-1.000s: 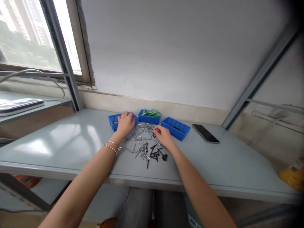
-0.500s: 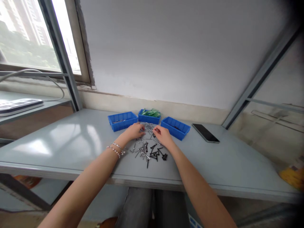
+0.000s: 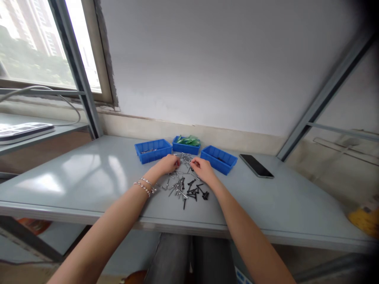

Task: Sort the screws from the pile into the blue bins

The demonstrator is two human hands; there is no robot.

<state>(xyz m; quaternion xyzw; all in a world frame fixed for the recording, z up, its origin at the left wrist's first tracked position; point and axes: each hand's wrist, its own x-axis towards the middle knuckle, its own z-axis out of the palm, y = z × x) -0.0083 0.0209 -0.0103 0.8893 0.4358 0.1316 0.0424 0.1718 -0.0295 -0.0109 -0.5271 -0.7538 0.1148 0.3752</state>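
A loose pile of silver and black screws (image 3: 182, 182) lies on the grey table (image 3: 89, 173). My left hand (image 3: 168, 163) rests at the pile's far left edge, fingers curled in a pinch over silver screws. My right hand (image 3: 201, 169) sits at the pile's far right, fingers bent and pinching among the screws. What either pinch holds is too small to make out. Behind the pile stand three blue trays: the left tray (image 3: 153, 150) with a few silver screws, the middle tray (image 3: 186, 145) with green pieces, the right tray (image 3: 219, 159) with dark parts.
A black phone (image 3: 256, 166) lies flat to the right of the trays. A window and a metal shelf with a white device (image 3: 25, 131) are at the left. A yellow object (image 3: 365, 219) sits at the far right. The table's front edge runs close to my body.
My left hand has left the left blue tray and come down to the screw pile. My right hand has barely shifted at the pile's right side.
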